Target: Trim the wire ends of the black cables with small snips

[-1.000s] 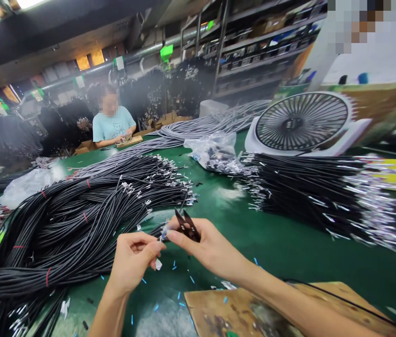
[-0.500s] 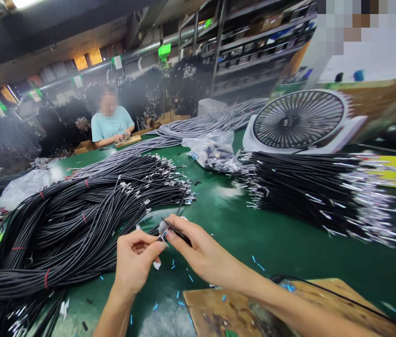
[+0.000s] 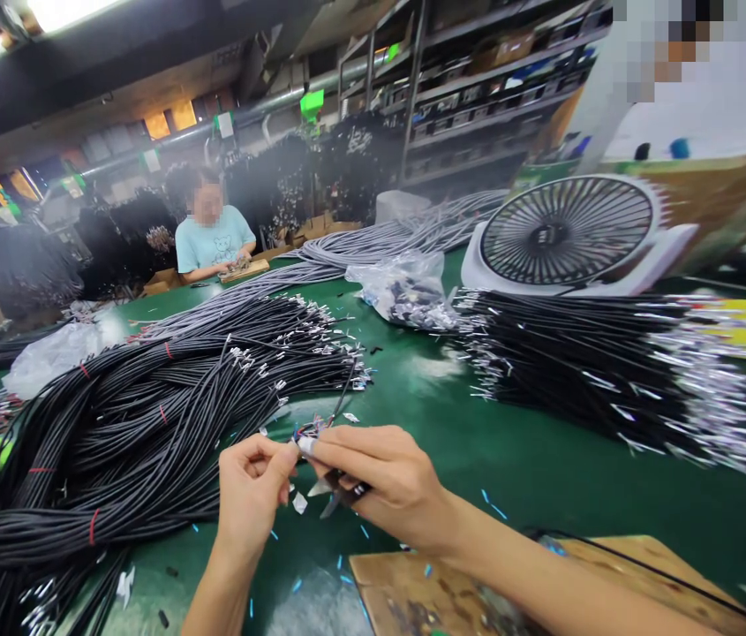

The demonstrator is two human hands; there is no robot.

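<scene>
My left hand (image 3: 254, 481) is closed, thumb and forefinger pinching the thin coloured wires (image 3: 297, 433) at the end of a dark cable. Against it, my right hand (image 3: 389, 477) pinches a whitish wrapping (image 3: 307, 445) on the same cable end between thumb and forefinger. Tucked in that right palm is a pair of small scissors (image 3: 327, 496), dark-handled, the blades apart and pointing down to the left. Much of the handle is hidden by the fingers. Left of my hands lies a large heap of black cables (image 3: 147, 415) with red ties and bared whitish ends.
Another bundle of black cables (image 3: 564, 353) lies right, before a white fan (image 3: 564, 234). Behind are a plastic bag of small parts (image 3: 405, 291) and grey cables (image 3: 346, 252). A worn wooden board (image 3: 412, 587) lies near me. Across the table sits a person (image 3: 217, 238).
The scissors have swung from pointing up at the cable end to hanging below my right hand, whose fingers now pinch the whitish wrapping. The left hand stays nearly in place.
</scene>
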